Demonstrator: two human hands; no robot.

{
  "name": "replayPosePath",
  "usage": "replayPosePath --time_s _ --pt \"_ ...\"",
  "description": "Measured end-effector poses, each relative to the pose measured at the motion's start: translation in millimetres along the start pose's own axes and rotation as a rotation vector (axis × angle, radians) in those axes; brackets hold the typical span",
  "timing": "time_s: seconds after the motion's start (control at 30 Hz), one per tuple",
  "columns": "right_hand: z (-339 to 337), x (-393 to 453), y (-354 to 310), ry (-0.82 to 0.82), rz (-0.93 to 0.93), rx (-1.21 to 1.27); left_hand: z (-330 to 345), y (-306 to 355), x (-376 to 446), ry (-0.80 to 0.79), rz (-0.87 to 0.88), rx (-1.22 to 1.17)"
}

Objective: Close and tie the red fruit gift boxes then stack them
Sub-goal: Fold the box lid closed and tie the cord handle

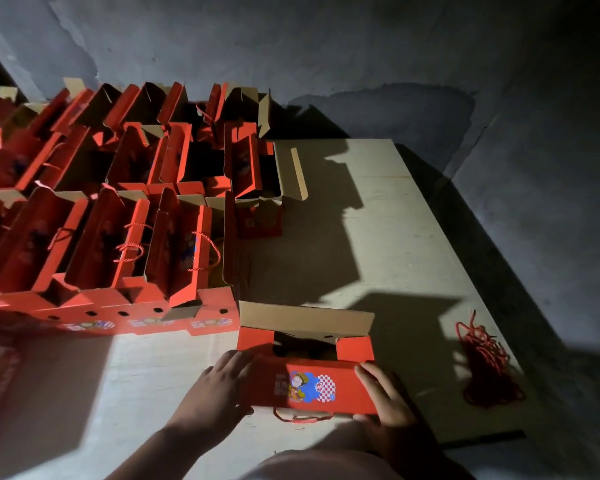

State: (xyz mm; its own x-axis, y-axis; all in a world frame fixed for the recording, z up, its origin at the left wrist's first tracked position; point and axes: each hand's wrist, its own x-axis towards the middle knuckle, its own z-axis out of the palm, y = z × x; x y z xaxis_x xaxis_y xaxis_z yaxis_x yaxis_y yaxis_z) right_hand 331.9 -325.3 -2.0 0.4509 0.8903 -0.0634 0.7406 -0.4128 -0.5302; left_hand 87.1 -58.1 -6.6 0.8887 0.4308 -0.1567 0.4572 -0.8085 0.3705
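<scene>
A red fruit gift box (309,386) with a cartoon picture on its near flap stands open on the pale board (378,220) right in front of me. Its brown far flap stands up and two small red side flaps are folded in. My left hand (219,389) holds the left end of the near flap. At the right end, my right hand (385,400) grips the same flap. A red rope handle (302,418) hangs from the flap's near edge. Several open red boxes (118,209) stand in rows at the left.
A bundle of loose red cords (484,362) lies on the board at the right. The board's right edge drops to a dark grey floor (534,168). One open box (260,174) stands further right than the rows. Deep shadows cross the board.
</scene>
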Motion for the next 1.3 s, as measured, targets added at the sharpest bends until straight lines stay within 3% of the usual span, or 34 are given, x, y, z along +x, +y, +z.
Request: replayPosePath --time_s 0.47,0.83,0.93,1.0,1.1,1.3 --pt "-5.8 2.0 11.7 -0.024 -0.074 0.084 -0.7 2.3 -23.0 0.113 0.115 0.174" --pt "-4.8 11.8 22.1 -0.174 -0.103 -0.077 15.4 7.3 -38.8 0.053 0.026 0.057" --pt "-2.9 7.5 21.8 -0.145 -0.097 -0.054 14.9 8.8 -36.6 0.117 0.009 0.021" --pt "-2.0 7.9 19.3 -0.041 -0.094 -0.015 13.5 8.0 -28.2 0.190 0.016 -0.028" --pt "-2.7 19.0 17.0 0.142 -0.015 0.078 8.4 3.9 -9.9 0.267 -0.109 -0.184" --pt "-9.4 57.5 13.4 0.204 0.336 0.287 -2.1 -3.5 24.0 0.272 -0.378 -0.480"
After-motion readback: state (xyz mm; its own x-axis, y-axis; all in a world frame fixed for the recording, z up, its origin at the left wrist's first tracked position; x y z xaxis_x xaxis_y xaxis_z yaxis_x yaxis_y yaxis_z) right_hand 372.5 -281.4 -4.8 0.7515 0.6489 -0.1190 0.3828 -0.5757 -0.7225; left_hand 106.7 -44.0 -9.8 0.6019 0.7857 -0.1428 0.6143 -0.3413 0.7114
